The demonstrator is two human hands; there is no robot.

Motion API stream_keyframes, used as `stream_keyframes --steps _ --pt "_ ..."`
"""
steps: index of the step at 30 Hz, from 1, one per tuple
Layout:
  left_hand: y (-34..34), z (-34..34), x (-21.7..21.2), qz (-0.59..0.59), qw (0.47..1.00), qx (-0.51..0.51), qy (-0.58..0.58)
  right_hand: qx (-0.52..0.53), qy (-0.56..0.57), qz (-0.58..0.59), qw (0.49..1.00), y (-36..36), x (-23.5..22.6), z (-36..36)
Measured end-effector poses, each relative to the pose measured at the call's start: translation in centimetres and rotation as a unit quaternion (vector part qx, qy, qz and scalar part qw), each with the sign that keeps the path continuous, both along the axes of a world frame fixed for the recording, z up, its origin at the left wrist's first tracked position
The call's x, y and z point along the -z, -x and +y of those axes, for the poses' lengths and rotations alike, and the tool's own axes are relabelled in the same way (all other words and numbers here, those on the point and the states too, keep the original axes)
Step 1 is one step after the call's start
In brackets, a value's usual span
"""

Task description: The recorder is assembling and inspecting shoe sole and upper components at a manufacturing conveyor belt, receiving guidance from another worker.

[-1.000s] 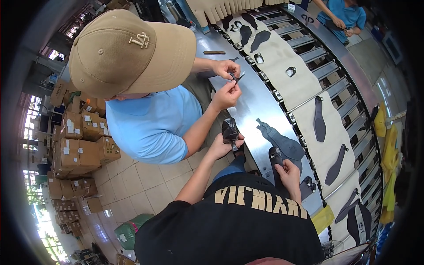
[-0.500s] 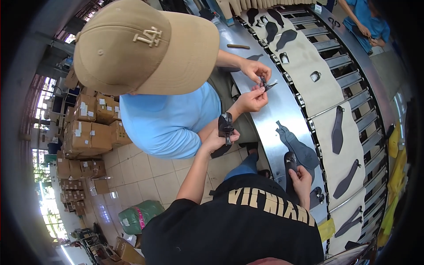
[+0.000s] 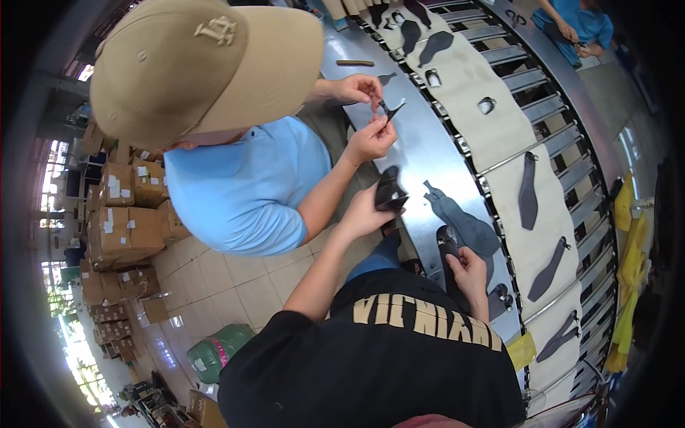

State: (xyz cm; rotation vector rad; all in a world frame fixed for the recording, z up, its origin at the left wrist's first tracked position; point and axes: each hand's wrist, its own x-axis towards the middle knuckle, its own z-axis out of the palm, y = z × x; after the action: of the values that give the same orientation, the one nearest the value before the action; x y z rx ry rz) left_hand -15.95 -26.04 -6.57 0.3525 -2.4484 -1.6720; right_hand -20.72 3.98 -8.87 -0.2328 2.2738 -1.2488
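The left hand (image 3: 364,214) is closed around a small black leather piece (image 3: 389,192), with the fingers wrapped on its lower part. This piece stands at the near edge of the steel worktable (image 3: 428,143), just beside the gray shoe-upper piece (image 3: 460,221) that lies flat on the steel. The right hand (image 3: 467,267) is also at the near edge of the worktable, lower along it, and its fingers are clenched on a dark tool (image 3: 448,242) whose top touches the lower end of the gray piece.

A co-worker in a tan cap (image 3: 207,68) and a light blue shirt (image 3: 242,185) stands at the same edge of the worktable, further up. Both hands of this person pinch a thin dark strip (image 3: 389,110) above the steel.

Beyond the far edge of the worktable runs a roller conveyor (image 3: 571,185), and beige sheets (image 3: 471,93) with dark cut parts (image 3: 528,192) lie on it. Another person's hands (image 3: 571,32) are at the far side of the conveyor. On the other side from the worktable, behind the co-worker, cardboard boxes (image 3: 121,214) are stacked on the tiled floor (image 3: 214,278).
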Motion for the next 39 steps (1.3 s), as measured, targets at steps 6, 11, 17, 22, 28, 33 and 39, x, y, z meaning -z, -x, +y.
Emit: stream_keyframes --steps 6,11,17,22,28,33,39 --pt "6.2 0.0 -6.3 0.02 0.999 -0.029 0.011 -0.023 0.002 0.019 1.0 0.2 -1.6 -1.2" --pt "6.1 2.9 -0.7 -0.015 0.997 0.058 -0.057 -0.03 -0.056 0.04 0.997 0.7 1.8 -0.3" --pt "5.3 3.3 9.3 -0.18 0.903 -0.087 -0.38 -0.087 -0.167 0.056 0.98 0.1 6.5 -0.6" --pt "6.4 1.6 10.8 -0.226 0.891 -0.085 -0.385 -0.091 -0.163 0.05 0.981 0.8 7.2 -0.7" --pt "6.5 1.7 11.4 -0.236 0.895 -0.072 -0.372 -0.085 -0.159 0.055 0.982 1.1 7.2 -1.1" --pt "6.8 1.6 11.2 -0.254 0.885 -0.066 -0.384 -0.093 -0.169 0.038 0.98 1.2 6.9 -1.1" --pt "7.0 1.5 10.6 -0.277 0.881 -0.065 -0.378 -0.085 -0.163 0.035 0.982 1.1 7.2 -1.1"
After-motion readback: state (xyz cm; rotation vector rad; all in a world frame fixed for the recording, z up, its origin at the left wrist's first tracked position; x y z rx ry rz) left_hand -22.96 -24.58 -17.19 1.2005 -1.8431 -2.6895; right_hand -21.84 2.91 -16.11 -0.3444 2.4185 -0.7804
